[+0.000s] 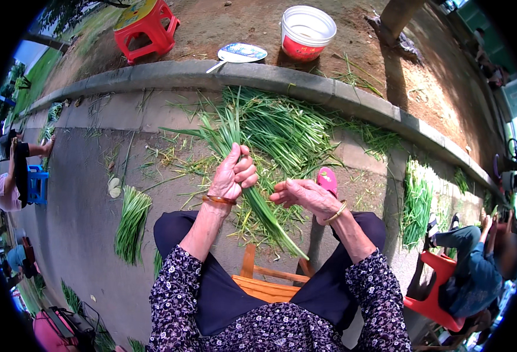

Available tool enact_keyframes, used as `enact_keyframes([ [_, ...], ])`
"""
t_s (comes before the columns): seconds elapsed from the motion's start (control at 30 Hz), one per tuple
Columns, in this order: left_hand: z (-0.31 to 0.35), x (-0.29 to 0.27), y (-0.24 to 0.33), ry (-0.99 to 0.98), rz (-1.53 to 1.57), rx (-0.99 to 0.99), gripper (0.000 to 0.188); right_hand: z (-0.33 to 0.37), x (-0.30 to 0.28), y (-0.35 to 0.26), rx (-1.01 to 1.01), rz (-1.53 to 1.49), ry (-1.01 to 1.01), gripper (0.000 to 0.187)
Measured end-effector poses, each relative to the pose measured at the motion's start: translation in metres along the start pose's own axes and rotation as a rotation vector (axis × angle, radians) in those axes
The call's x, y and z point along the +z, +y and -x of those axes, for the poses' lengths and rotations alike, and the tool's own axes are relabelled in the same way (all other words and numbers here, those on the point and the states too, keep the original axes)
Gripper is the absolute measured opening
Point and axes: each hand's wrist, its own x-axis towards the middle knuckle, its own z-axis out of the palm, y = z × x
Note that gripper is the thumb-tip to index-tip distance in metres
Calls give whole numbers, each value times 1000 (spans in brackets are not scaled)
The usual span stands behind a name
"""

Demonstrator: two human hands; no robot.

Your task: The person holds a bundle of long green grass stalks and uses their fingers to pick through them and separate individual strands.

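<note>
Chive bunch: long green flat-leaved stalks (252, 193), held upright-tilted above the person's lap, leaf tips fanning up past the fist, pale root ends pointing down toward the knees.
Left hand: left hand (232, 175) closed in a fist around the middle of the bunch; orange bangle at the wrist.
Right hand: right hand (305, 196) with fingers loosely apart, fingertips just beside the lower stalks; whether it pinches a leaf cannot be told.
Step in hand: by appearance, sorting or cleaning the gripped stalks, the free hand picking at them.
Next move calls for: judged, a fine pinch on a single stalk or leaf while the fist keeps the rest steady.
Loose pile: large heap of cut green stalks (288, 129) on the grey pavement ahead, against the concrete kerb (305, 82).
Sorted bundle: tidy green bundle (131, 223) on the pavement, left of the knees.
Seat: orange wooden stool (264, 284) between the legs.
Beyond kerb: red-and-white plastic bucket (307, 30), red plastic stool (147, 26).
</note>
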Motion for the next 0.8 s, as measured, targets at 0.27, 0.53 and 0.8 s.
enact_keyframes([
  [0.27,4,-6,19,-72,166,80,28,-12,4,12,108,-207,-100,51],
  [0.53,12,13,29,-346,308,10,29,-7,7,-4,-74,-122,46,32],
  [0.8,15,18,36,-409,451,35,30,-6,8,-1,-111,89,88,23],
])
